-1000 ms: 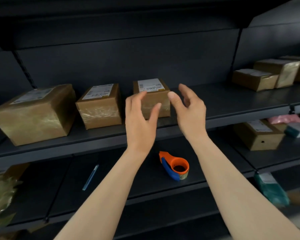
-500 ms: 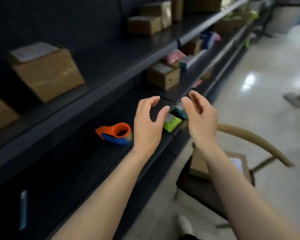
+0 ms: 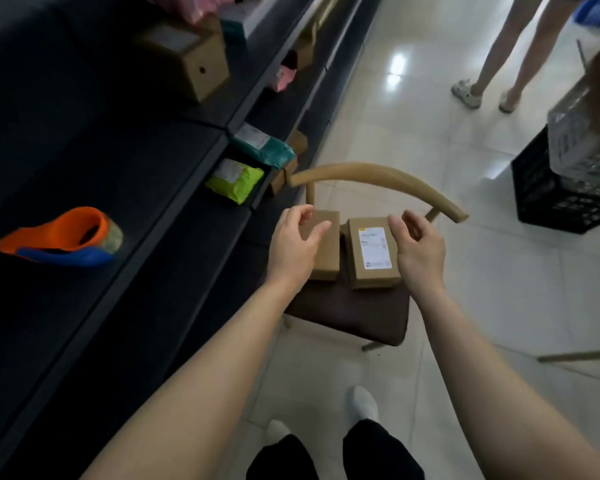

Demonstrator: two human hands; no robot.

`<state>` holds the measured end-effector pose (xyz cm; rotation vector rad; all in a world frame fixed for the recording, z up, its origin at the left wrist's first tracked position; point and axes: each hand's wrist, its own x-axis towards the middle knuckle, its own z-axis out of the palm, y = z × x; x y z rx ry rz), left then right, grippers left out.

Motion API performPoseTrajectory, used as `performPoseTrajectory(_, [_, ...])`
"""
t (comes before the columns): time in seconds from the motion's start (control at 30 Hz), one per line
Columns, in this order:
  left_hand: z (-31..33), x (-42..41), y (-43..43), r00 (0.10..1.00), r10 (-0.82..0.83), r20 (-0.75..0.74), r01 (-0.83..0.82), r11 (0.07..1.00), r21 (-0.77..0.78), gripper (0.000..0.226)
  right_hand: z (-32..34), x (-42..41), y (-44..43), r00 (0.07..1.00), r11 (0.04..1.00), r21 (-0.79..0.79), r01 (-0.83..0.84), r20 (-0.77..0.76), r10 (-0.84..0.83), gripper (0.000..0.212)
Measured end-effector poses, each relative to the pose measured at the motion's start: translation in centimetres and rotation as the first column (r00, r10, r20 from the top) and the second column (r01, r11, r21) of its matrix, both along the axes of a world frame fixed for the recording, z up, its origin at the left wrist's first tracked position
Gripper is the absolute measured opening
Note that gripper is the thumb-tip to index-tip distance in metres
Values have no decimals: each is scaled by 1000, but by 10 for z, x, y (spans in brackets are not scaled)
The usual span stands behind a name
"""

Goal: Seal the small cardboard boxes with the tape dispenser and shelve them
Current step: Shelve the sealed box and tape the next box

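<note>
Both hands have swung from shelf (image 3: 125,174) to chair (image 3: 347,320), mid-frame, where two boxes (image 3: 371,258) lie. The left hand (image 3: 293,249) and right hand (image 3: 419,254) hover, fingers relaxed, empty. Fetching step, seemingly; next, grip one for the dispenser (image 3: 63,237), far left.

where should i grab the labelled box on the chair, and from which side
Take the labelled box by its long sides, from above with the right hand: it lies flat, label up, on the chair seat, right side free. The narrow gap to the plain box likely admits a thumb.
</note>
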<state>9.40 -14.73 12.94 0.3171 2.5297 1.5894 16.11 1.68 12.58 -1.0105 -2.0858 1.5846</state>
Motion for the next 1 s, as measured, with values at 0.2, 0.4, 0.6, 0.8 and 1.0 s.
performPoseTrajectory(0.2, [-92, -2, 83, 981, -102, 162, 109, 994, -32, 38, -88, 0, 71, 986, 1000, 12, -10, 165, 8, 61])
performPoseTrajectory(0.4, [-203, 4, 126, 911, -118, 395, 163, 983, -81, 71, -195, 7, 111, 931, 994, -46, -95, 350, 105, 76])
performPoseTrajectory(0.6, [-282, -3, 136, 841, -90, 533, 185, 975, -127, 95, -262, 4, 125, 902, 976, -180, -126, 388, 188, 105])
performPoseTrajectory(0.8, [-311, -12, 148, 844, -147, 516, 196, 980, -42, 70, -296, -10, 132, 918, 944, -282, -168, 304, 255, 80])
performPoseTrajectory(1.0, [-283, -7, 147, 878, -103, 468, 106, 994, 20, 46, -269, -3, 121, 954, 958, -255, -132, 230, 192, 59])
